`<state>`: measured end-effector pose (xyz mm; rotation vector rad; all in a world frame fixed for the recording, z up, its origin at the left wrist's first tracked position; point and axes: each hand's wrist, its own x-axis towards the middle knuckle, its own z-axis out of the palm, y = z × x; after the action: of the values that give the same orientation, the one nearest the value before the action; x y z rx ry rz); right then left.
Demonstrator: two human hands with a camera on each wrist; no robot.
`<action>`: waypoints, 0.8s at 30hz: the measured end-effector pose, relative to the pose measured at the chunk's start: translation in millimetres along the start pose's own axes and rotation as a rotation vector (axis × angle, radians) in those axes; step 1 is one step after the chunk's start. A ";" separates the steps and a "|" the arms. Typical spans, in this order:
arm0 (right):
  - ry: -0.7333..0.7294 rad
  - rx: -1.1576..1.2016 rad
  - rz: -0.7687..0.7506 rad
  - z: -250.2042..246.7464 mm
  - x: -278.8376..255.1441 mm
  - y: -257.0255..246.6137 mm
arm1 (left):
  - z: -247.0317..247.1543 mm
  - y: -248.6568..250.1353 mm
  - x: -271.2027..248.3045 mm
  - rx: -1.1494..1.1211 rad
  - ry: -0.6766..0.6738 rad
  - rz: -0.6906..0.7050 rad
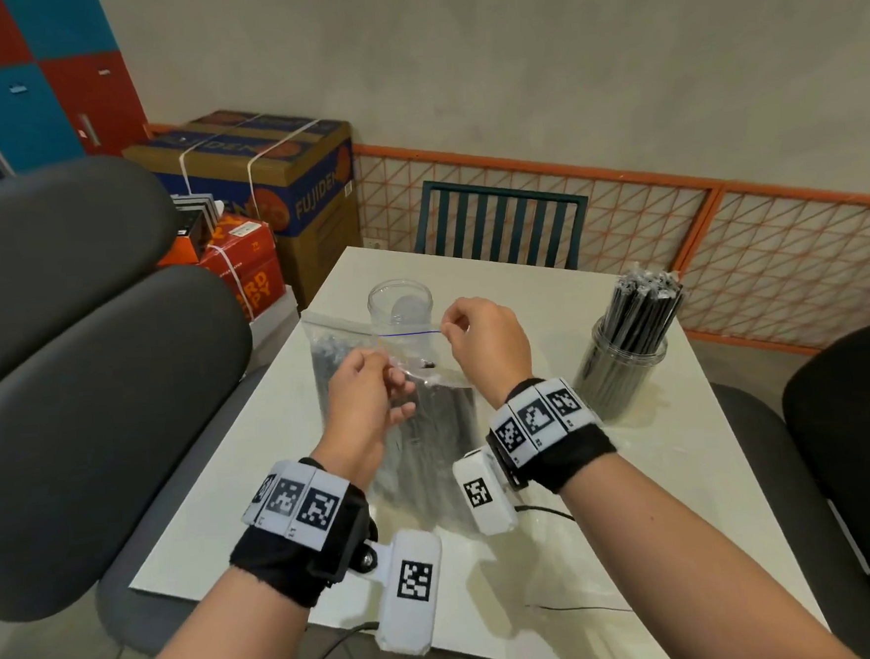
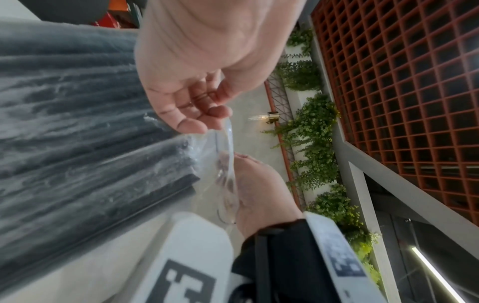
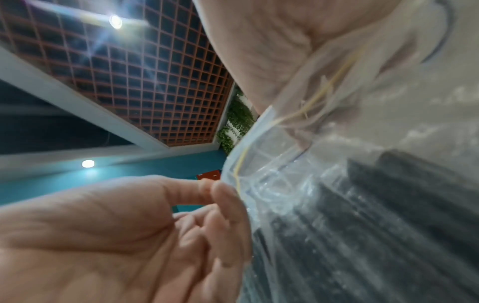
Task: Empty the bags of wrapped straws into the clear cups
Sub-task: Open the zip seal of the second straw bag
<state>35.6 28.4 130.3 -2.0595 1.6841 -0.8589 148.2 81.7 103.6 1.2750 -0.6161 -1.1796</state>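
Observation:
A clear zip bag full of black wrapped straws hangs upright over the table, its mouth pulled apart. My left hand pinches the near lip and my right hand pinches the far lip at the blue zip line. In the left wrist view my left hand holds the clear rim above the straws. In the right wrist view my right hand pinches the rim of the bag between thumb and forefinger. An empty clear cup stands just behind the bag. A second clear cup, at the right, is packed with straws.
What looks like another bag of straws lies flat at the table's left side. Grey chair backs stand close on the left, a dark chair on the right and a slatted chair behind. Cables trail over the near edge.

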 end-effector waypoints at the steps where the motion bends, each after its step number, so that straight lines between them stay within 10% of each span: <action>1: 0.005 -0.023 0.008 1.2 2.0 -0.8 | -0.8 -1.4 -1.4 0.011 -0.002 0.009; 24: -0.148 0.057 -0.069 19.5 -3.0 -23.5 | -28.0 28.9 16.2 0.233 0.024 -0.032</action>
<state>65.6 34.7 129.1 -2.0986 1.5024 -0.7461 187.7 74.4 119.8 1.4976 -0.7336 -1.1408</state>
